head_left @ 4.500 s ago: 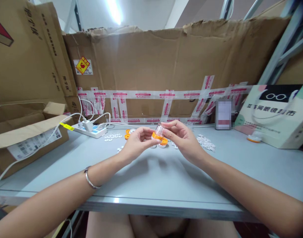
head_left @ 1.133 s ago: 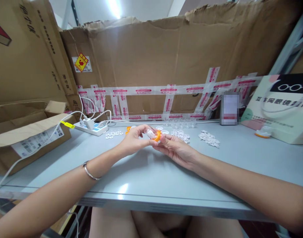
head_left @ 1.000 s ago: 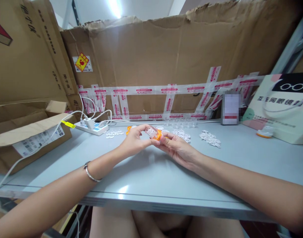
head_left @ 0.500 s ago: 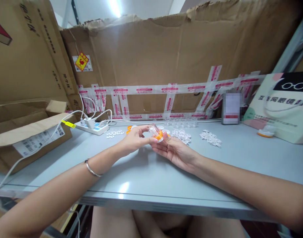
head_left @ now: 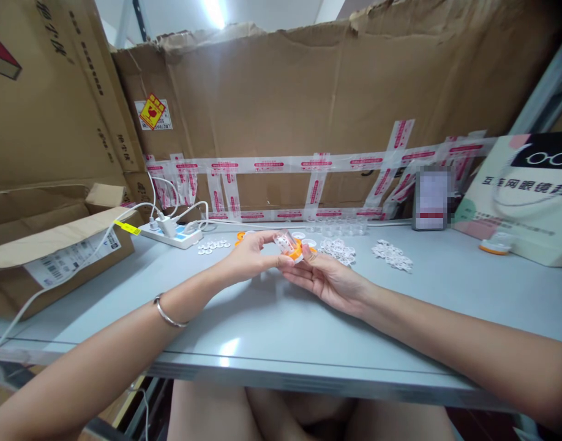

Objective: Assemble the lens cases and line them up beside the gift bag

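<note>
Both hands meet over the middle of the table around a small clear plastic cup with an orange ring (head_left: 295, 250), held tilted. My left hand (head_left: 256, 254) pinches its clear part between thumb and fingers. From the other side my right hand (head_left: 324, 275) grips the orange ring and white base, palm turned up. Something white with reddish marks shows inside the clear part; I cannot make out what it is. Behind the hands lie orange rings (head_left: 240, 236) and white rings (head_left: 299, 236), partly hidden. White slotted pieces (head_left: 338, 251) are heaped just right of them.
More white pieces (head_left: 391, 255) lie farther right, small white discs (head_left: 212, 247) to the left. Clear cups (head_left: 343, 228) line the back. A power strip (head_left: 180, 237) with cables, an open carton (head_left: 56, 257), a phone (head_left: 431, 199), an orange-and-white assembled piece (head_left: 496, 244) and a paper bag (head_left: 529, 202) stand around.
The cup has turned slightly in my fingers, and the white, red-marked content shows more clearly. Both hands keep their grip in nearly the same place.
</note>
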Tool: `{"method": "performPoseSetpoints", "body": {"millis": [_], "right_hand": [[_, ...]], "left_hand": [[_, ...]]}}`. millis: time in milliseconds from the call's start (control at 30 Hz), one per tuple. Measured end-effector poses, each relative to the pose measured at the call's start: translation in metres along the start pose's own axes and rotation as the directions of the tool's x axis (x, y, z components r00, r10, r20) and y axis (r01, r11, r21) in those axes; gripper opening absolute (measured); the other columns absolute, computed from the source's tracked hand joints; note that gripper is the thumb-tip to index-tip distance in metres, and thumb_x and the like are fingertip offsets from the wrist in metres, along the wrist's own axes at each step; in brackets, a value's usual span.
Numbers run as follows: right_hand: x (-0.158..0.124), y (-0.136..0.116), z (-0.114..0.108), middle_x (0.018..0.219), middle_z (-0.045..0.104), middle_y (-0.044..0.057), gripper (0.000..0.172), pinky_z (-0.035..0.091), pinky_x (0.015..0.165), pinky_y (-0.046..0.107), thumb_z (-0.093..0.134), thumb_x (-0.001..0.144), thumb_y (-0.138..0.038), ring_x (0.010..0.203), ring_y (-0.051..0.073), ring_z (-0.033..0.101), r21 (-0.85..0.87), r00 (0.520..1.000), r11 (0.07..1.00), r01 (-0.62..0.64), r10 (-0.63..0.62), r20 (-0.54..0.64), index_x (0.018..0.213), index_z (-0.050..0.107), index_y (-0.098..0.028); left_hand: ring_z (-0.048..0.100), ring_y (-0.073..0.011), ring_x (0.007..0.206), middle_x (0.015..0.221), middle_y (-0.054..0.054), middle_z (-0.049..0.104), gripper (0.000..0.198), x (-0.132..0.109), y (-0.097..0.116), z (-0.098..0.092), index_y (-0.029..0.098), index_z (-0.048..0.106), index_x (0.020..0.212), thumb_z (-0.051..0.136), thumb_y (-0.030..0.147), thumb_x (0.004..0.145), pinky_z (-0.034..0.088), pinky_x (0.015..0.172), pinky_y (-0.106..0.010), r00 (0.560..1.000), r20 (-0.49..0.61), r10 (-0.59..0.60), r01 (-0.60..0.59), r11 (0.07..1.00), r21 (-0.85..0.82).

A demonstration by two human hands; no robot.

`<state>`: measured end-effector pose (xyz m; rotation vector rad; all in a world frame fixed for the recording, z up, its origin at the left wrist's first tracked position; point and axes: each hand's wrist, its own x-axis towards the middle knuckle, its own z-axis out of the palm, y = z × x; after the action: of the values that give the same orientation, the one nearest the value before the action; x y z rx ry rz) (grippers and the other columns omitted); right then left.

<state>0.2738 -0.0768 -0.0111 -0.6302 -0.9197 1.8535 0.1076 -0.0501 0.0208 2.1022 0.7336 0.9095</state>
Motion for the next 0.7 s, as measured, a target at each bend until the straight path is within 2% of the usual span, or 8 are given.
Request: {"method": "performPoseSetpoints", "body": {"millis": [167,300,533,700], "right_hand": [[0.004,0.001,-0.003,0.079,0.070,0.003,0.019,0.055,0.076,0.024,0.045,0.085,-0.007,0.072,0.010,0.067,0.050,0.998,0.999,0.015,-0.012,-0.055,0.082,0.063,-0.012],[0.005,0.002,-0.002,0.081,0.069,0.004,0.022,0.054,0.079,0.026,0.041,0.088,-0.009,0.071,0.009,0.066,0.078,0.996,0.996,0.041,-0.034,-0.085,0.083,0.061,-0.013],[0.002,-0.002,0.000,0.078,0.068,0.004,0.024,0.053,0.080,0.029,0.035,0.089,-0.008,0.071,0.011,0.066,-0.004,0.993,0.999,-0.035,0.034,-0.111,0.088,0.059,-0.013],[0.000,-0.003,-0.001,0.075,0.068,0.004,0.019,0.053,0.080,0.028,0.040,0.089,-0.014,0.074,0.011,0.067,-0.076,0.999,0.997,-0.010,0.007,-0.035,0.090,0.059,-0.013]], "left_hand": [[0.057,-0.0157,0.086,0.086,-0.002,0.064,0.016,0.001,-0.002,0.008,0.014,0.060,0.077,0.068,0.020,0.065,0.040,0.083,-0.029,0.993,-0.115,0.012,0.002,0.992,0.124],[0.056,-0.0174,0.089,0.091,-0.004,0.065,0.020,0.000,-0.005,0.015,0.015,0.061,0.083,0.067,0.023,0.066,0.040,0.082,-0.031,0.974,-0.220,0.054,0.005,0.966,0.258],[0.056,-0.0157,0.081,0.084,-0.003,0.064,0.017,-0.003,-0.007,0.018,0.015,0.060,0.083,0.065,0.021,0.068,0.042,0.078,-0.030,0.969,-0.231,0.084,-0.001,0.941,0.337],[0.056,-0.0153,0.076,0.078,-0.002,0.063,0.016,-0.004,-0.005,0.016,0.014,0.061,0.078,0.066,0.025,0.068,0.042,0.075,-0.029,0.968,-0.243,0.063,0.024,0.940,0.340]]}}
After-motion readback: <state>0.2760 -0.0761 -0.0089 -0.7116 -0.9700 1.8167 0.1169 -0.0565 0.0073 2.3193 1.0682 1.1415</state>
